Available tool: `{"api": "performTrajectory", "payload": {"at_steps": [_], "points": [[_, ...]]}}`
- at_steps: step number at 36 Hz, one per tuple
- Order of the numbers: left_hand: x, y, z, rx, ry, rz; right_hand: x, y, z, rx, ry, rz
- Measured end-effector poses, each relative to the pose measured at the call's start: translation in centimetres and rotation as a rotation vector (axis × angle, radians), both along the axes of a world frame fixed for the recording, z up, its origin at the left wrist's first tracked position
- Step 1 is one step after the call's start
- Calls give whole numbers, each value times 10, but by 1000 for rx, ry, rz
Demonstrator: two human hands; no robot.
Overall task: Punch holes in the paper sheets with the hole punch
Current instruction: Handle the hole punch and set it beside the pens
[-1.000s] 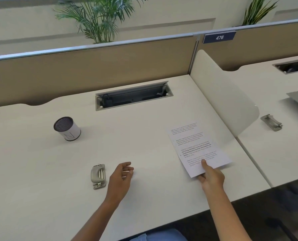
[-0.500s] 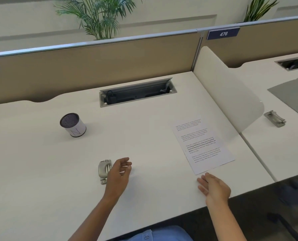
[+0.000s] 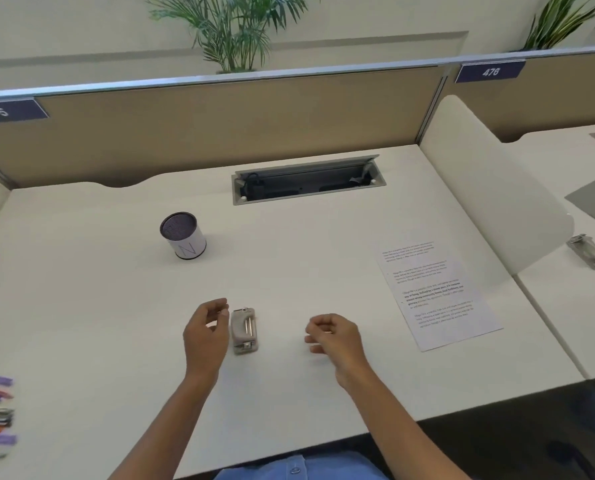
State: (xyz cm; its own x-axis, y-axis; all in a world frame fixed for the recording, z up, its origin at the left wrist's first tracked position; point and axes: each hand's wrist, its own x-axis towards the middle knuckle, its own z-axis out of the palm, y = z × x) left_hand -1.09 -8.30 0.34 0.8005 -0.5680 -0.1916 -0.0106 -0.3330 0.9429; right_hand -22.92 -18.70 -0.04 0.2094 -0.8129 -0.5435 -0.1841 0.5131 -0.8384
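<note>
Right grip (image 3: 330, 336): released paper sheet (image 3: 438, 294), now empty | left grip (image 3: 207, 329): empty, beside hole punch (image 3: 243, 330) | punching not started.

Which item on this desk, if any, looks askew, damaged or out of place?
Only the printed paper sheet stands out: it lies skewed to the desk edge, at the right. The hole punch sits between both empty hands, intact.

Bare forearms, blue buttoned shirt (image 3: 299, 467)
</note>
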Motion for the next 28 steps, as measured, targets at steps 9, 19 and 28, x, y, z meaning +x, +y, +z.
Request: {"api": "performTrajectory", "payload": {"at_steps": [9,19,28], "points": [[16,8,-18,143,120,-97,77,6,-8,-3,94,243],[23,12,-24,188,197,-163,108,15,-19,-50,206,318],[23,15,-31,193,254,-193,114,16,-27,-50,229,315]]}}
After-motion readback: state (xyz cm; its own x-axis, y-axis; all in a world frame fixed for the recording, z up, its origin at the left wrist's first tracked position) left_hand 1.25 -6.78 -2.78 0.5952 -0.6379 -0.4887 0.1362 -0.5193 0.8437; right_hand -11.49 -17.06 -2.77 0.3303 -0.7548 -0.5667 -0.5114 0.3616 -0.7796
